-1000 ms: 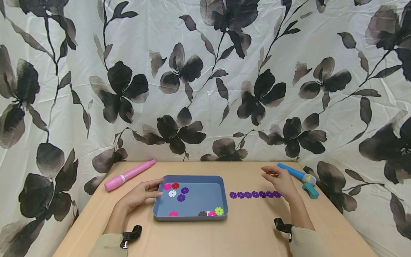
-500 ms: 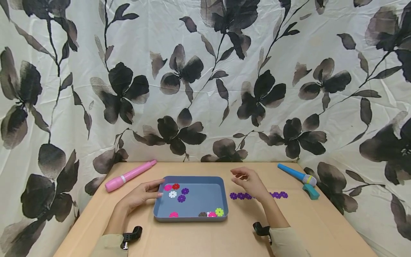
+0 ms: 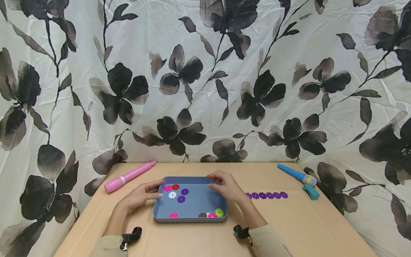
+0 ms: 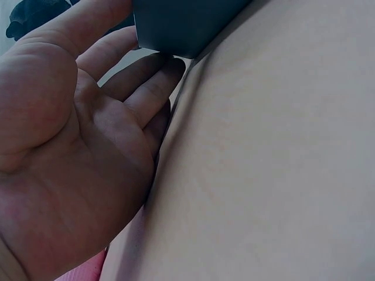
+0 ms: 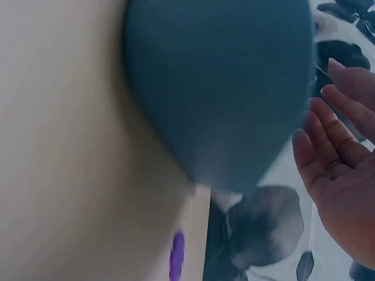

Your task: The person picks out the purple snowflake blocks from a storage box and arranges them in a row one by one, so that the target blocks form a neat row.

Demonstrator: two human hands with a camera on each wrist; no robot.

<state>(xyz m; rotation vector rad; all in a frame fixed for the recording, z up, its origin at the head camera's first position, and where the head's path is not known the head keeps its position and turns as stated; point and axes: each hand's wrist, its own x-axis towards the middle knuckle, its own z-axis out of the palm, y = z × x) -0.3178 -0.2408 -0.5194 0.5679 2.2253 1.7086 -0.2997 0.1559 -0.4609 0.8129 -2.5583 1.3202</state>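
Note:
My left hand holds the left side of a blue-grey tray, its thumb lapping over the rim. In the left wrist view, the fingers of that hand lie along the tray's outer wall. Over the tray's back right corner hovers my right hand, fingers loosely bent with nothing between them. Inside the tray lie small flower-shaped discs: two purple ones, a white one, a red one, several pink ones and a lime green one. A brown disc sits by the front wall.
A row of purple flower discs lies right of the tray, partly hidden by my right arm. A pink tube-shaped object is at back left. At back right lie a blue stick with a yellow-ringed end and a teal block.
My right hand has swept left, from over the right end of the purple row to the tray's back right corner. The left hand and the tray have stayed put.

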